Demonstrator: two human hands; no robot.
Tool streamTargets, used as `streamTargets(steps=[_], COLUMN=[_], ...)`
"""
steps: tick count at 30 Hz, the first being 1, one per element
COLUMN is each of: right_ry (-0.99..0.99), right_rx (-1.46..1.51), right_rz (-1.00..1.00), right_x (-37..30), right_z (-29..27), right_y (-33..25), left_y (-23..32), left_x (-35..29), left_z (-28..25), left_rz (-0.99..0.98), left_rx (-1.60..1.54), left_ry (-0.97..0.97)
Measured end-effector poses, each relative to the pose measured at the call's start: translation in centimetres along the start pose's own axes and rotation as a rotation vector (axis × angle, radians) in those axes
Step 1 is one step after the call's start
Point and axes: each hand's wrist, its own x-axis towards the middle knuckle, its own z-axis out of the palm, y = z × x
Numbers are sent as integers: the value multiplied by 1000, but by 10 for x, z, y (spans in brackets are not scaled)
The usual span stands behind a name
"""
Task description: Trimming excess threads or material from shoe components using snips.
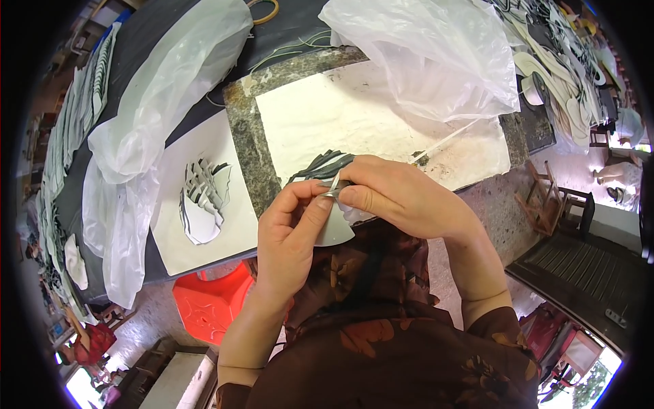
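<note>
Close together at the table's near edge, both my hands pinch one thin, pale grey cut piece point(335, 230) with a rounded lower end. My left hand point(289, 235) holds its upper left side between thumb and fingers. From the right, my right hand point(398, 194) presses thumb against fingers on the same piece. A small narrow whitish tip sticks up between the fingertips; its kind is hard to make out. Just beyond my fingers, several dark grey strips point(320, 165) fan out over the white sheet point(306, 109). My fingers hide part of the piece.
At left, a fanned stack of grey and white cut pieces point(204, 201) lies on paper. Clear plastic bags point(122, 184) stretch along the left and far right. A tape roll point(535, 88) sits by heaped strips point(555, 112). A red stool point(211, 303) stands below the table.
</note>
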Motion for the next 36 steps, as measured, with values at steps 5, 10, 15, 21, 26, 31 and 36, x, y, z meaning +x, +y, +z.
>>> streamTargets(steps=[5, 10, 15, 21, 26, 31, 36], right_ry=[-58, -112, -57, 69, -11, 38, 1], right_rx=[164, 267, 474, 428, 162, -50, -151], right_rz=[43, 96, 130, 198, 111, -72, -209], right_x=[2, 6, 9, -1, -6, -3, -5], right_z=[1, 0, 9, 16, 21, 35, 33], right_y=[3, 2, 6, 3, -5, -16, -24], left_y=[0, -1, 7, 15, 20, 37, 23], left_x=[-2, -3, -4, -20, -24, -17, -15], left_z=[1, -3, -8, -56, -143, -155, -85], left_rz=[10, 12, -19, -6, 107, 406, -151], left_rx=[-24, -33, -40, 75, 346, 684, 10], left_ry=[14, 21, 34, 112, 356, 616, -110])
